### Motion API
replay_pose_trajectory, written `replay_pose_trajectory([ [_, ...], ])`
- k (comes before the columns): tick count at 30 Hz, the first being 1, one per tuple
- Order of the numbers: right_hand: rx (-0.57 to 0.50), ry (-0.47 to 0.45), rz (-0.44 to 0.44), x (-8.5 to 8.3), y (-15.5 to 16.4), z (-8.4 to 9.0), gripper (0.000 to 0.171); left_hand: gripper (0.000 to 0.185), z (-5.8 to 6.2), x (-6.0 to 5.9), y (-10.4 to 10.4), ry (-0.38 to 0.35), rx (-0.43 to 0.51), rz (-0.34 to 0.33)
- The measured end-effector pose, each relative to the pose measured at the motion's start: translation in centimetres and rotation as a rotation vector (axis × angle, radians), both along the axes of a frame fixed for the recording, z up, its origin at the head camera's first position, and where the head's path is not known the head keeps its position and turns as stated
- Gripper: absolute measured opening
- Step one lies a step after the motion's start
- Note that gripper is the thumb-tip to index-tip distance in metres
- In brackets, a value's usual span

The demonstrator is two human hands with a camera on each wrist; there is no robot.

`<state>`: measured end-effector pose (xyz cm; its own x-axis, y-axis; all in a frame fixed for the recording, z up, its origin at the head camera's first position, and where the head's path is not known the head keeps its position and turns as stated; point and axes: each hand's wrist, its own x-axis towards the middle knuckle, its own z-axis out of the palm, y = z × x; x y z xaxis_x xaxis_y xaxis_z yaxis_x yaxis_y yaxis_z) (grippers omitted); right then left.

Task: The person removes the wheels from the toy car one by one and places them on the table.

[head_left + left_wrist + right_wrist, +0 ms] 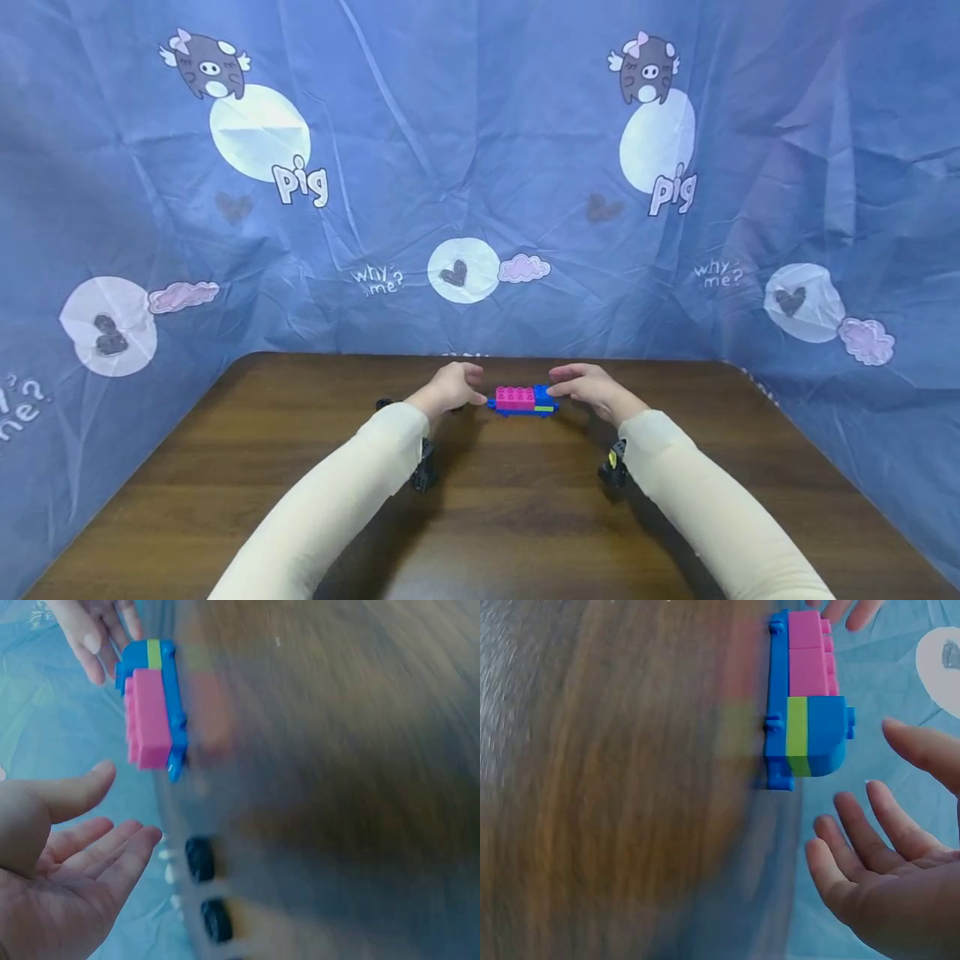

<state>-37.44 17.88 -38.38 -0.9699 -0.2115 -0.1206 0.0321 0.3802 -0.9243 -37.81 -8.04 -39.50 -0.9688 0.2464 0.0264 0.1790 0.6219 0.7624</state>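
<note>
A toy car made of building blocks (516,400) sits toward the far edge of the table, with no wheels showing on its long blue base (778,697). Pink studded blocks (152,720) cover its left part, and a blue rounded block (826,731) with a lime green block (797,735) forms the right end. My left hand (452,387) is just off the left end, palm facing the car and fingers loosely bent. Beside the right end, my right hand (592,390) has its fingers spread and holds nothing. Black toy wheels (200,859) stand near my left hand.
The brown wooden table (510,517) ends at a far edge close behind the car. Behind it hangs a blue cloth (480,167) printed with pigs and hearts. Black devices (423,467) are worn at both wrists, below the cream sleeves (322,500).
</note>
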Motion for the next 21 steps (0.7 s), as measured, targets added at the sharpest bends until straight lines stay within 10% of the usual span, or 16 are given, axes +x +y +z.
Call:
replay_pose_trajectory([
  [7,-0.033,0.150,-0.060,0.5,0.3,1.5,0.042,0.050,4.6,4.3,-1.5,0.056,-0.170,-0.037],
  [21,0.009,0.272,0.110,3.3,-1.0,4.5,0.045,0.055,6.2,6.9,-4.1,0.273,-0.322,-0.110],
])
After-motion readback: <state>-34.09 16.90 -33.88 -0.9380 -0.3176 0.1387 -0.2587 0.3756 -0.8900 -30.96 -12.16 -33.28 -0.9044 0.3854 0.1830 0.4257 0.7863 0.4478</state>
